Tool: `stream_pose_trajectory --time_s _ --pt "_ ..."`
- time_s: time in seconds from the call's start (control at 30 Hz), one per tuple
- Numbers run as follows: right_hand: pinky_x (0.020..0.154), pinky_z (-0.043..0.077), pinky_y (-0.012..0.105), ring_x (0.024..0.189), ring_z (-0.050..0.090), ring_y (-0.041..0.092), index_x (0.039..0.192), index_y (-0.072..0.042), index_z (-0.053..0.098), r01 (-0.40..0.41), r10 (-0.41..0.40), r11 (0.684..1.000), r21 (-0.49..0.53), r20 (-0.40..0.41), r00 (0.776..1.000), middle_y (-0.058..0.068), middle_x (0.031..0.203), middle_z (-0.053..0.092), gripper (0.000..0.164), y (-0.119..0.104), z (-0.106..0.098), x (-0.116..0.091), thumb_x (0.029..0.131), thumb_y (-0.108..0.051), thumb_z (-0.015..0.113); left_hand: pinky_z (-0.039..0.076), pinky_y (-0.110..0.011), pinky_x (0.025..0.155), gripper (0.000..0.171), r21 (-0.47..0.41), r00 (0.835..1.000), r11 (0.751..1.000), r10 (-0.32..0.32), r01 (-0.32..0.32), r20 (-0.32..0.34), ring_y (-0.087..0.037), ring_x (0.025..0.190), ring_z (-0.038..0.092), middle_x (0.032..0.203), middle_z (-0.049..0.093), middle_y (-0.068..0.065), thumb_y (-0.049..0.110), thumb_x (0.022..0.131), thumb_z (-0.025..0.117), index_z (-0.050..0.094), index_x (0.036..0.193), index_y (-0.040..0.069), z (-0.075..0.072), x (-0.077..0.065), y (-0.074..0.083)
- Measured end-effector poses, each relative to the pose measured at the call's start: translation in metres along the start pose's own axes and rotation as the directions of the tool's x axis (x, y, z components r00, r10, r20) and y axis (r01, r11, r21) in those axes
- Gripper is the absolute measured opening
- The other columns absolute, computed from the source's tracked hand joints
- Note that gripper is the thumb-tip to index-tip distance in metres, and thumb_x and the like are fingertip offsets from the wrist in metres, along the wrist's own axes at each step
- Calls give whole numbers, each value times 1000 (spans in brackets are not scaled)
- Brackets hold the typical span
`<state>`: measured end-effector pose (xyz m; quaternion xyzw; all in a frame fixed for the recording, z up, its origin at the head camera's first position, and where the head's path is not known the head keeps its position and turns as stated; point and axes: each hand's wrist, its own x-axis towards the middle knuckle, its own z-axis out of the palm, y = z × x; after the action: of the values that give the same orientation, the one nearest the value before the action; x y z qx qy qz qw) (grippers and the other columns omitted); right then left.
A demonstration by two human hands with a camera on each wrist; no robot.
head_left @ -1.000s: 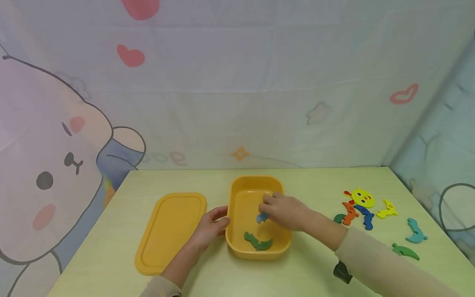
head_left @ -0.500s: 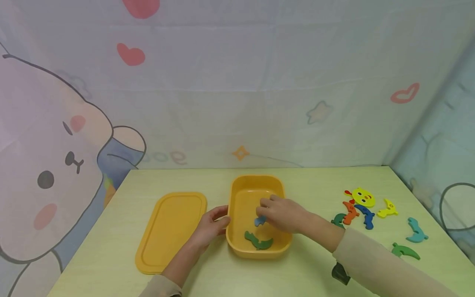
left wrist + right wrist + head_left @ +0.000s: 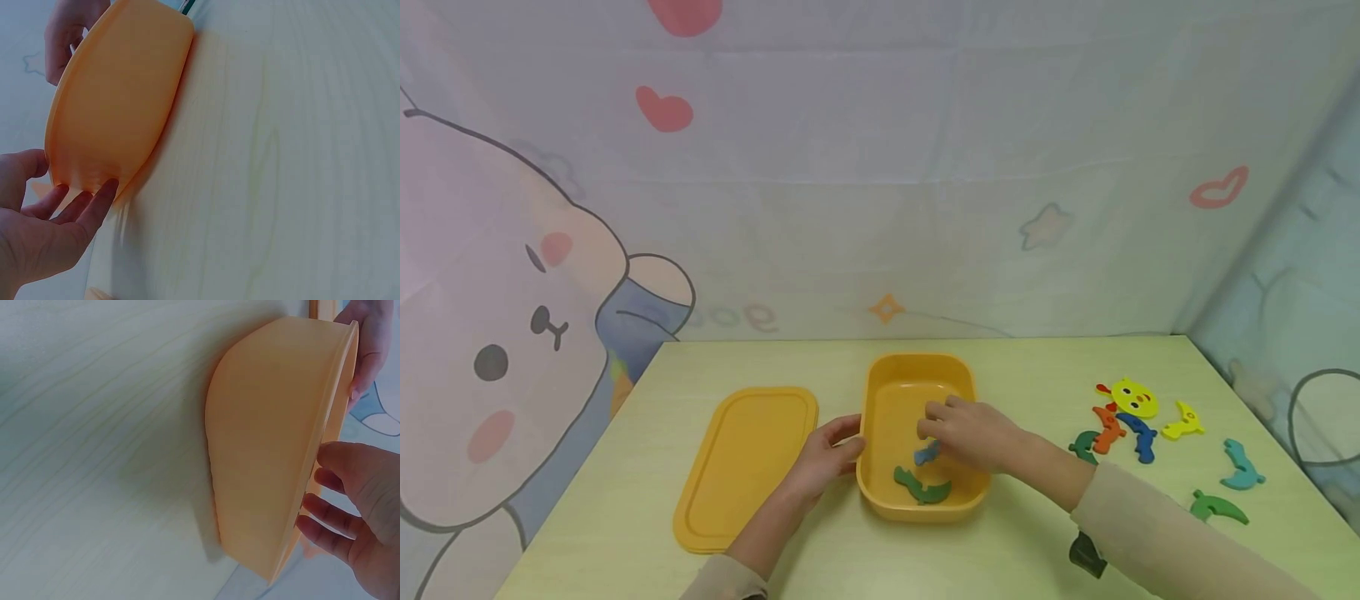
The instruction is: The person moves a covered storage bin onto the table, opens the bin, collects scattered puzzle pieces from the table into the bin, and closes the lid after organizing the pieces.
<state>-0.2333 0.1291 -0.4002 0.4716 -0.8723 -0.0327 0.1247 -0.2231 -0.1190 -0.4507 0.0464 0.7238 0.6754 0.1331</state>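
My left hand (image 3: 827, 457) rests against the left side of a yellow plastic box (image 3: 880, 400), thumb at the rim and fingertips on the outer wall (image 3: 119, 94), as the left wrist view shows. My right hand (image 3: 973, 433) reaches over the box's right rim, its fingers bent down at a small blue puzzle piece (image 3: 927, 452) low inside. The hand covers the piece's right end, and the box wall hides the fingertips in the right wrist view. A dark green curved piece (image 3: 922, 487) lies on the box floor nearer the front.
Left of the box lies a flat yellow lid (image 3: 748, 467). On the right of the table are a yellow smiling head piece (image 3: 1133, 400) and several curved pieces, among them an orange one (image 3: 1107, 431) and a teal one (image 3: 1242, 467). A patterned cloth (image 3: 850, 167) hangs behind.
The blue puzzle piece has come down and slightly left inside the box, and it has turned. My right hand moved slightly left with it. The left hand has stayed in place.
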Motion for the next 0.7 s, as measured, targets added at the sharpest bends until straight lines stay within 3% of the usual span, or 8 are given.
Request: stream_pose_trajectory --time_s 0.37,0.7 --pt "68 52 27 92 57 19 114 -19 60 -8 8 999 49 -5 1000 2 114 57 33 1 0 -1 83 -21 68 53 -38 83 44 -3 1000 1000 2 -2 -4 -32 111 54 134 44 -23 8 92 51 42 133 -3 1 0 2" --pt "80 52 34 104 57 22 119 -16 58 -9 10 999 48 -8 1000 6 121 57 39 6 0 -6 83 -28 68 53 -39 82 44 -12 1000 1000 3 -3 -4 -32 111 55 135 44 -23 8 92 50 42 134 -3 0 2 -2"
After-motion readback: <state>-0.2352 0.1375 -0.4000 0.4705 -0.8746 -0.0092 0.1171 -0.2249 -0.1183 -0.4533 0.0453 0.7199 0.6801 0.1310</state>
